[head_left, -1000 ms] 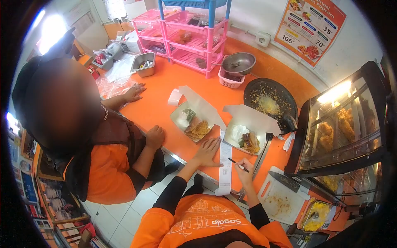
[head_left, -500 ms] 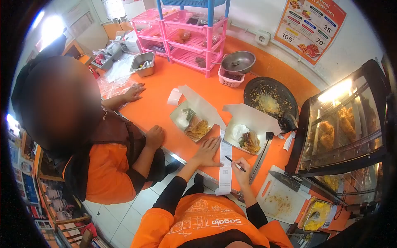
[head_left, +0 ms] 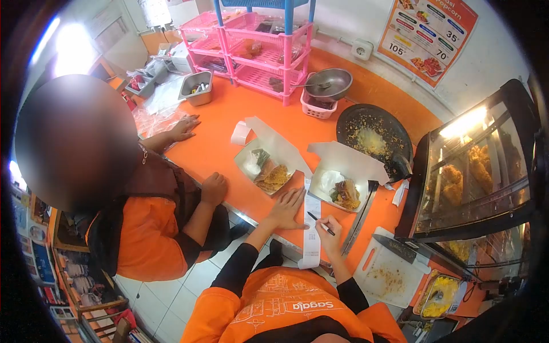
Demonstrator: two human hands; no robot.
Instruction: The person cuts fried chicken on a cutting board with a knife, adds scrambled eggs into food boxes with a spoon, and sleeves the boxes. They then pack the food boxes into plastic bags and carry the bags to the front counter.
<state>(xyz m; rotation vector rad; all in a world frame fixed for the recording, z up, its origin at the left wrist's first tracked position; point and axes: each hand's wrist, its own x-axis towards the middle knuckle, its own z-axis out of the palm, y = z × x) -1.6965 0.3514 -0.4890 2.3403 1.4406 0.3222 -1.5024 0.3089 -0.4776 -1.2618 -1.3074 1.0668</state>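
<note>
A long paper receipt [head_left: 311, 243] lies across the front edge of the orange counter, its lower end hanging over. My left hand [head_left: 287, 209] rests flat on the counter with fingers spread, the thumb side at the receipt's left edge. In my right hand [head_left: 330, 233] is a black pen [head_left: 321, 223], its tip over the receipt. Just beyond my hands stand two open cardboard food boxes, the left box [head_left: 247, 170] and the right box [head_left: 329, 197]. Each contains browned food and a white portion that looks like rice.
Beside me on the left stands a person [head_left: 151, 228] with both hands on the counter. A stone mortar [head_left: 366, 134] and a lit glass food warmer [head_left: 474, 171] are to the right. The cutting board [head_left: 386, 274] carries a cleaver [head_left: 394, 250]. Pink racks [head_left: 266, 80] stand behind.
The pen and my right hand have shifted slightly left and up along the receipt. My left hand stays in place, and the boxes have not moved.
</note>
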